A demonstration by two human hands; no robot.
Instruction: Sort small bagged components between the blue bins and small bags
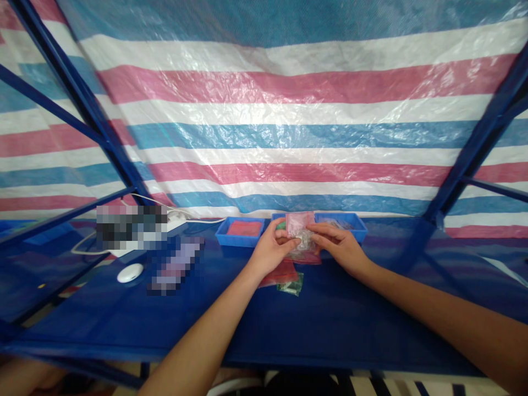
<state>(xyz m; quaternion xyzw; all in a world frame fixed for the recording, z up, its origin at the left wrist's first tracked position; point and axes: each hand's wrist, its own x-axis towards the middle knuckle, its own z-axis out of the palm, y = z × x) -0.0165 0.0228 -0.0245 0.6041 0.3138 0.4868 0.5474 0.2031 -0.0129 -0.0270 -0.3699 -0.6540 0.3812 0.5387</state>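
Observation:
Between my two hands is a pinkish see-through plastic bag (304, 254), raised in front of the blue trays. My left hand (270, 246) pinches its left side with the thumb across the front. On the right side, my right hand (340, 248) has its fingertips closed on the bag. Something pale shows in the bag, too blurred to name. Below my hands, a red plastic bag (282, 273) and a small green packet (291, 284) lie on the blue table.
A blue tray (240, 240) with pink bags stands left of my hands; another blue tray (363, 230) with clear bags stands right, and a third is mostly hidden between. A white oval case (130, 273) lies on the table (371, 335) at left, near blurred-out items and white cables. Striped sheeting hangs behind.

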